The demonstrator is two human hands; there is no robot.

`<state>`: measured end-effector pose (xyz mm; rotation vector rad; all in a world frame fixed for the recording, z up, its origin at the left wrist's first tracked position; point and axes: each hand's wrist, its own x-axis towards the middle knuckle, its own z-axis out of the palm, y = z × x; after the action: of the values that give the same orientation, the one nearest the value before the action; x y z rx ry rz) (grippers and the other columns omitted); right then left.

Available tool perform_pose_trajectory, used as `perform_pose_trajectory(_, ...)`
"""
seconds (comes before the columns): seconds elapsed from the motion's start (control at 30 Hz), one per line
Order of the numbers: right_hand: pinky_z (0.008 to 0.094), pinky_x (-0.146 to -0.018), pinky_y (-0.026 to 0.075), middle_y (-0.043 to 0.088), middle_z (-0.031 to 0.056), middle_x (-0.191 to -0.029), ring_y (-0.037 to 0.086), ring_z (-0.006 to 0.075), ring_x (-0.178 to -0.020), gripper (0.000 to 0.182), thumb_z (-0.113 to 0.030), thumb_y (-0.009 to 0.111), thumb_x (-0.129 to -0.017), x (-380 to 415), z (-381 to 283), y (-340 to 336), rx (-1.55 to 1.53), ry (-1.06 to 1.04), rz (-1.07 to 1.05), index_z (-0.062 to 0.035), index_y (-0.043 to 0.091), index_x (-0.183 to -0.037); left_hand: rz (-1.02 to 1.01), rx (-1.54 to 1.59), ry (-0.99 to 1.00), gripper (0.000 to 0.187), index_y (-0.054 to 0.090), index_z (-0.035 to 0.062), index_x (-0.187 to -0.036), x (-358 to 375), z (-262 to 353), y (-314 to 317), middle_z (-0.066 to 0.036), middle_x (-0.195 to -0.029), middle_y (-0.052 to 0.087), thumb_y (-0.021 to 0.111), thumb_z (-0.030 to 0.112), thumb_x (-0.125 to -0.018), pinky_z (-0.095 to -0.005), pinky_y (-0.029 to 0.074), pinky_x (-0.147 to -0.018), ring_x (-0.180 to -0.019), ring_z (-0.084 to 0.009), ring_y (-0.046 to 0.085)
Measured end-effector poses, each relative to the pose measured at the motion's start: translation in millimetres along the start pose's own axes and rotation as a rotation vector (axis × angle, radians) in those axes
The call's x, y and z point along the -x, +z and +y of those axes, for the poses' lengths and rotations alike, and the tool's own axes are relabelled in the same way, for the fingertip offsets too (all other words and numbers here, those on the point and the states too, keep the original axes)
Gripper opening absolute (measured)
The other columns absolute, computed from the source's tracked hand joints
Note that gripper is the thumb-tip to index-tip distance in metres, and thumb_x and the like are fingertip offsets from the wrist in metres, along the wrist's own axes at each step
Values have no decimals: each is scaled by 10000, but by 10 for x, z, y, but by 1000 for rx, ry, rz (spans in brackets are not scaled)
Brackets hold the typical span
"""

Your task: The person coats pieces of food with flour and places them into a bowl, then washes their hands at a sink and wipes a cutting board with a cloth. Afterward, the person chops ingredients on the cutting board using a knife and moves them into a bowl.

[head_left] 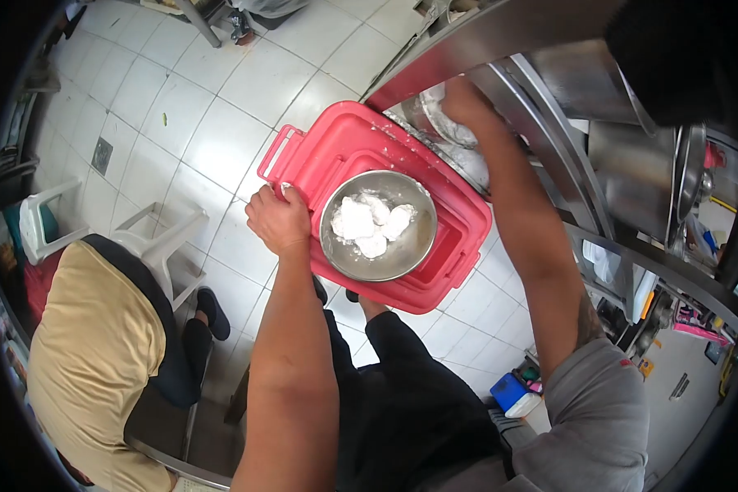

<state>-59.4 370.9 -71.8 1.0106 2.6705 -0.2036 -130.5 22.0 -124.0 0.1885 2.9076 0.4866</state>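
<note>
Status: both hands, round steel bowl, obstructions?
Left hand gripping edge of red plastic lid. Right hand near white powder, below grey metal frame; grip unclear. Bowl on lid, holding white powdery lumps. Frame close to right forearm, possible snag.

Kitchen, tiled floor [221, 139], steel shelving [664, 267], metal pot [631, 164], bowl [416, 242] of white-powdered pieces [357, 220].

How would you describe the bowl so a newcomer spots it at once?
Find the big red plastic container in mid-view, with the person's left hand at its edge. On top sits a round metal bowl. Unlike the partly hidden metal vessel by the right hand, it stands fully in view, holding white, powdery lumps.
</note>
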Motion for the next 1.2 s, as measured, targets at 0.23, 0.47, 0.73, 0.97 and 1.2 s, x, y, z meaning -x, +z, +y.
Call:
perform_pose_trajectory(0.23,474,-966,475,644,274,-1149,604,439,-1117,311,-105,624,-810,-32,-12,-68,-15,-73,-59,2,691,-1095,-34,-6,-16,395,650,18,-1090,-2,33,3,-158,-1091,632,550,331,-870,-468,399,-958,-1088,-336,524)
perform_pose_trajectory(0.47,447,-1010,449,616,263,-1235,576,416,-1180,418,-106,625,-813,-58,107,100,-7,13,-3,17,618,-1212,-41,-18,-24,385,652,20,-1065,-1,13,6,-157,-1074,631,551,336,-870,-469,402,-949,-1077,-340,527)
perform_pose_trajectory(0.73,421,-1080,393,567,265,-1326,531,398,-1253,435,-135,586,-875,-80,429,316,-80,102,160,9,580,-1285,12,11,-1,348,648,19,-1044,21,24,22,-158,-1054,627,560,310,-876,-481,402,-949,-1081,-348,523)
perform_pose_trajectory(0.97,392,-997,488,581,147,-1299,543,253,-1208,336,-55,421,-996,871,283,-52,-1845,606,326,-13,544,-1306,310,543,256,280,638,6,-1095,339,-314,-298,-143,-999,619,531,201,-925,-455,425,-909,-1014,-301,551)
perform_pose_trajectory(1.2,352,-765,554,697,180,-1060,704,278,-892,256,-79,591,-922,2398,-391,-219,-1668,74,111,13,590,-1162,-709,899,16,207,639,-43,-984,935,-280,-434,-75,-813,660,520,104,-901,-281,471,-616,-701,-117,590)
